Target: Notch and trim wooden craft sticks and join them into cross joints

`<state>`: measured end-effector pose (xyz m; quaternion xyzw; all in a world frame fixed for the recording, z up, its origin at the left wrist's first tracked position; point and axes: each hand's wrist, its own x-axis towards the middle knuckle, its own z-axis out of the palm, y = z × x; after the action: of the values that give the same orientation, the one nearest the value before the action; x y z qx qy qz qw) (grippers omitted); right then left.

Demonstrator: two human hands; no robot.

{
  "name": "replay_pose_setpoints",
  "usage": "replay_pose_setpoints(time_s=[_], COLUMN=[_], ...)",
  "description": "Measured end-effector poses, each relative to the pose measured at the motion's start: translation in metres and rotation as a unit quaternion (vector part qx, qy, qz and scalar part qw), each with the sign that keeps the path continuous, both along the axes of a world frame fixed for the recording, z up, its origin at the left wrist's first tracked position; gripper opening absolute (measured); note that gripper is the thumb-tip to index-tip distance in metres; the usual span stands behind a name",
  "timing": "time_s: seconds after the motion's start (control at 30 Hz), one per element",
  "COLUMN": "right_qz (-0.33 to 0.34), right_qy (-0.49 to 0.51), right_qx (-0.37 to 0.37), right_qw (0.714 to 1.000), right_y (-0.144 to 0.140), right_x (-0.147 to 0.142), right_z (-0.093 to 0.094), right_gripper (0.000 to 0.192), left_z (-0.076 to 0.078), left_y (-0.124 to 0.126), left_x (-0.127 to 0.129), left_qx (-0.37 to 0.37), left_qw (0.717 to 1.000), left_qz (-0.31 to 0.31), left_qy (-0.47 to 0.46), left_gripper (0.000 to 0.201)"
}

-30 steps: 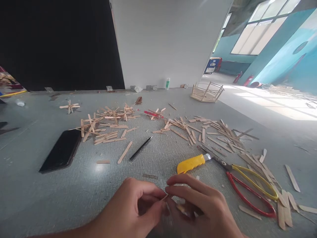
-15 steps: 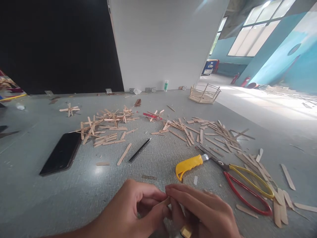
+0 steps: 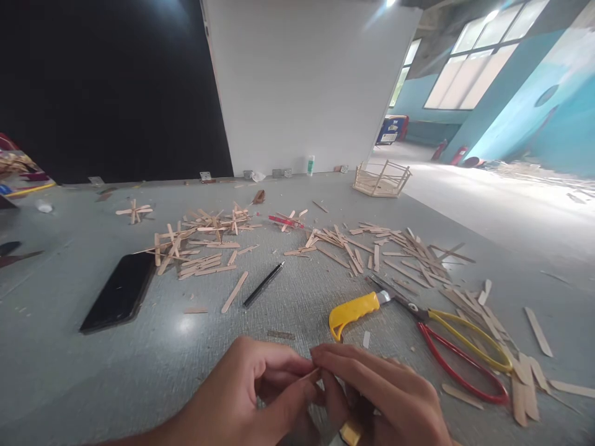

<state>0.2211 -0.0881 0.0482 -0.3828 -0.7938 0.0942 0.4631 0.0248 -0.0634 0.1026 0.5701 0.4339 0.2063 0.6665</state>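
Observation:
My left hand (image 3: 267,393) is closed, thumb and fingers pinching a small wooden craft stick (image 3: 313,375), of which only a short end shows. Against it, my right hand (image 3: 383,393) presses its bent fingers on the same stick. A small yellow-and-metallic object (image 3: 351,432) shows under the right palm; its kind is hidden. Just beyond the hands lie a yellow-handled saw or knife (image 3: 356,311) and scissors (image 3: 421,314) with one red and one yellow handle loop. A black pen (image 3: 263,285) rests farther left.
Loose craft sticks (image 3: 207,264) lie scattered across the grey table (image 3: 153,378). A black phone (image 3: 118,291) is at left. Toward the back stand a stick-built frame (image 3: 382,179), a small glue bottle (image 3: 310,165) and a crossed-stick piece (image 3: 134,211). A white panel (image 3: 302,80) rises behind.
The camera view has shifted slightly. My hands keep nearly the same pose around the stick, with a little more of the yellow object's metallic side showing.

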Motion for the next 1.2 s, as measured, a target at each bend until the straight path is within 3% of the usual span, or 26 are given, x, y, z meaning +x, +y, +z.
replay_pose_setpoints(time_s=[0.13, 0.37, 0.57, 0.67, 0.8, 1.0, 1.2], right_qz=[-0.006, -0.024, -0.064, -0.035, 0.003, 0.01, 0.031], right_qy=[-0.01, -0.023, 0.018, 0.07, 0.147, 0.176, 0.168], right_qx=[0.009, 0.011, -0.046, -0.111, -0.182, -0.181, -0.18], right_qw=[1.0, 0.999, 0.997, 0.991, 0.972, 0.968, 0.969], right_y=[0.002, 0.0, 0.003, 0.003, 0.0, -0.004, -0.005], right_x=[0.002, 0.002, 0.008, 0.011, 0.01, 0.011, 0.013], right_z=[0.0, -0.007, -0.002, 0.006, 0.013, 0.017, 0.018], right_gripper=[0.028, 0.024, 0.032, 0.023, 0.011, 0.01, 0.017], left_z=[-0.001, -0.005, -0.01, -0.012, -0.004, 0.006, 0.007], left_y=[0.001, -0.003, 0.003, 0.006, 0.004, 0.003, 0.002], left_x=[0.001, -0.004, -0.006, -0.009, -0.012, -0.014, -0.016], left_qx=[-0.013, 0.011, -0.051, -0.052, -0.082, -0.136, -0.141], left_qw=[1.0, 0.999, 0.997, 0.994, 0.99, 0.982, 0.983], left_qz=[0.002, 0.038, 0.055, 0.054, 0.059, 0.037, 0.035], left_qy=[-0.009, 0.029, -0.024, -0.084, -0.1, -0.125, -0.108], left_gripper=[0.059, 0.044, 0.047, 0.048, 0.047, 0.047, 0.052])
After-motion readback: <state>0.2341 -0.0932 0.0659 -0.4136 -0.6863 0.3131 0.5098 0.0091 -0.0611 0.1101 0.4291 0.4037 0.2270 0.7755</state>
